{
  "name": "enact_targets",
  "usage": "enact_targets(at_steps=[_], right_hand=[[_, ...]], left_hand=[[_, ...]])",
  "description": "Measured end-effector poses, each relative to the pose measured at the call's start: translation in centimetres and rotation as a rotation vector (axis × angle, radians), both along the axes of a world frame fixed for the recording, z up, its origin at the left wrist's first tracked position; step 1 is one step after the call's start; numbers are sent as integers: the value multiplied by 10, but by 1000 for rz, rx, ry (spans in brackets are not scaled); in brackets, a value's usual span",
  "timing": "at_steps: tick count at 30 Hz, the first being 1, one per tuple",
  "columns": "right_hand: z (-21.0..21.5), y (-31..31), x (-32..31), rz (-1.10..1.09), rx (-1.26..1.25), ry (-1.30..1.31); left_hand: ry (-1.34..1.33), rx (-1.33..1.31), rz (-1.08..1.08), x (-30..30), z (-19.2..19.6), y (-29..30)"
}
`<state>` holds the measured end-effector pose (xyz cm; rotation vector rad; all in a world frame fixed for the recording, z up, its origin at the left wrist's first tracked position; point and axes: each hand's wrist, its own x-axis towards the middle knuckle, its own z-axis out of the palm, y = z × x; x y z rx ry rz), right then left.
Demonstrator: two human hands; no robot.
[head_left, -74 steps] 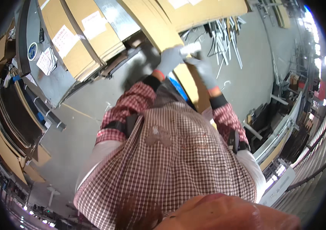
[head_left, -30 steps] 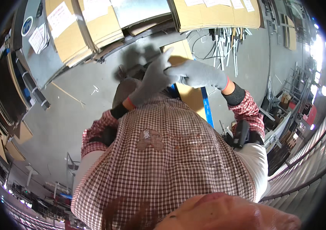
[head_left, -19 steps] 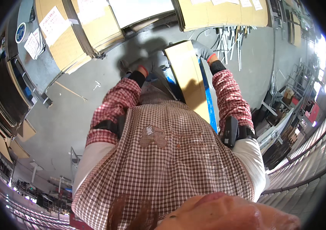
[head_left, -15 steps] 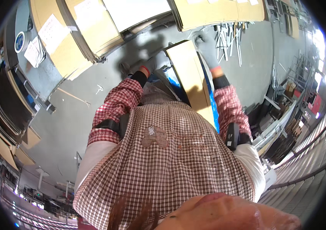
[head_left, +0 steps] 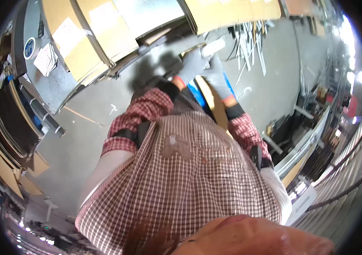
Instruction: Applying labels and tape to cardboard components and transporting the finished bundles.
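Observation:
Both my hands wear grey gloves and meet over a long tan board-like piece (head_left: 207, 94) with dark edges and blue film along its sides. It stands in front of my apron. My left hand (head_left: 194, 64) reaches across its far end, fingers closed at a small white block-like piece (head_left: 213, 47), blurred, its kind unclear. Just right of it, my right hand (head_left: 217, 79) points up toward the same white piece. Its fingertips are smeared by motion, so their grip does not show.
Stacks of tan cardboard sheets (head_left: 227, 18) line the far side. Thin pale strips (head_left: 248, 44) hang from their edge. A tape roll (head_left: 31, 48) and papers (head_left: 45, 59) lie on a grey surface at left. Metal profiles (head_left: 306, 142) crowd the right.
My hands came from either side of the tan piece to meet over its far part. The white piece now shows at my fingers. The view has shifted slightly.

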<state>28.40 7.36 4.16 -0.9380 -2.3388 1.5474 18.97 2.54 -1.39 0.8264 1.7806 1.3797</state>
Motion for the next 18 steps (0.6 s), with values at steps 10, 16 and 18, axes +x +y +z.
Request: enact_targets(at_steps=[10, 16, 18], right_hand=[[47, 94, -49, 886, 182, -532], [-39, 165, -31, 978, 191, -486], [-64, 177, -21, 916, 134, -480]], left_hand=[[470, -377, -187, 17, 7, -9], [692, -220, -70, 29, 6, -4], [795, -413, -243, 27, 20, 7]])
